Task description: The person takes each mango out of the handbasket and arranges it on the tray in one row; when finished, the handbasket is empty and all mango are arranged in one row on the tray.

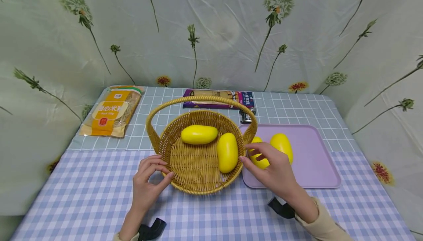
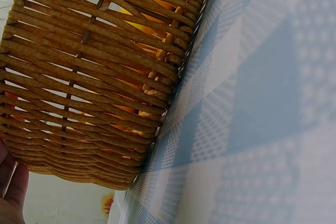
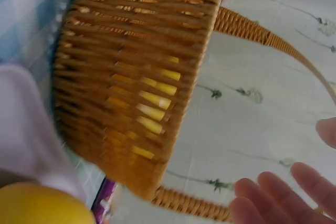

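A round wicker basket point(image 1: 198, 189) with a raised arched handle stands at the table's middle. Inside are two yellow oval objects, one lying crosswise point(image 1: 199, 134) at the back, another point(image 1: 227, 153) along the right side. My left hand point(image 1: 147, 184) grips the basket's left rim; its fingertips point(image 2: 16, 182) show at the rim's edge in the left wrist view. My right hand point(image 1: 275, 167) hovers beside the right rim with fingers parted, and in the right wrist view its fingers point(image 3: 283, 195) are apart from the wicker wall point(image 3: 131, 77).
A lilac tray point(image 1: 317, 160) at the right holds two more yellow objects point(image 1: 282, 147), one partly behind my right hand. An orange-labelled bag point(image 1: 110, 112) lies back left. Behind the basket are a purple packet point(image 1: 211, 99) and a small black packet point(image 1: 246, 115).
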The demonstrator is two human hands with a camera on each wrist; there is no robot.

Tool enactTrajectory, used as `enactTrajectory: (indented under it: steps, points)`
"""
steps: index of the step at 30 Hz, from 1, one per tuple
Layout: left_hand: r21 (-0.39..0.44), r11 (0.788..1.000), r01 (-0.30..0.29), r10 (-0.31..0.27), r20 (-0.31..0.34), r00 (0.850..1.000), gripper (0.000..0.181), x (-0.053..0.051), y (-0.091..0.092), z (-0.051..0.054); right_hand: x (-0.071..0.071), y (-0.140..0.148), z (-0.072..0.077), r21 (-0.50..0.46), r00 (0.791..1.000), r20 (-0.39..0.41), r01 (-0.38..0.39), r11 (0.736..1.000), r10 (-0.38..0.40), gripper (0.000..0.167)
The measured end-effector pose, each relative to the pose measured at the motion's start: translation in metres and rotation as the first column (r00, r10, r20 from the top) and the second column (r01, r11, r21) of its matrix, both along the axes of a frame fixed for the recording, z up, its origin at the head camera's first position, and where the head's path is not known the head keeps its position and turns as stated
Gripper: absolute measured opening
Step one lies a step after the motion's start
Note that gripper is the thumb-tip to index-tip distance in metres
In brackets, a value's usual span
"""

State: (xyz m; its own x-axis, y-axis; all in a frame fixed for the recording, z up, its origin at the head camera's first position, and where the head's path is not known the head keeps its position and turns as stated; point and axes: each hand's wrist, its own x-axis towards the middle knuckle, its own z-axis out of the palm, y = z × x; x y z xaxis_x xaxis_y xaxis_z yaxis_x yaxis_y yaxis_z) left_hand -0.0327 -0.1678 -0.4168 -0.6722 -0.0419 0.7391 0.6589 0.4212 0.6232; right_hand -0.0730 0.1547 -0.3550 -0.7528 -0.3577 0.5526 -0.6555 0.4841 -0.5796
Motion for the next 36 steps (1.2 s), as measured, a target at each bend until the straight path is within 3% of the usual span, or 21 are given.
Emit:
enactTrajectory:
  steps: [6, 11, 16, 20, 28, 36]
  points:
    - [-0.006, 1.0, -0.003, 0.003, 0.001, 1.0, 0.014, -0.001, -0.001, -0.001, -0.004, -0.02, 0.001, 0.092, 1.0, -0.007, -0.009, 0.996, 0.01, 0.037]
    - [-0.005, 1.0, 0.006, -0.006, -0.011, 1.0, 0.015, -0.002, -0.001, -0.002, -0.008, -0.033, 0.004, 0.253, 0.994, 0.083, 0.05, 0.966, -0.073, 0.045]
    - [-0.003, 1.0, 0.015, -0.015, -0.024, 1.0, 0.015, -0.002, -0.001, -0.003, -0.013, -0.044, 0.003, 0.341, 0.97, 0.203, 0.06, 0.938, -0.136, 0.052]
    - [-0.005, 1.0, 0.012, -0.012, -0.024, 1.0, 0.014, -0.003, -0.001, -0.003, -0.017, -0.05, -0.001, 0.392, 0.953, 0.253, 0.054, 0.918, -0.164, 0.058]
    - [-0.007, 1.0, 0.003, -0.003, -0.009, 1.0, 0.014, -0.002, -0.001, -0.003, -0.022, -0.058, -0.011, 0.469, 0.948, 0.259, 0.042, 0.882, -0.183, 0.06]
    - [-0.007, 1.0, 0.004, -0.004, -0.005, 1.0, 0.014, -0.001, -0.001, -0.002, -0.025, -0.065, -0.016, 0.504, 0.964, 0.197, 0.057, 0.862, -0.179, 0.058]
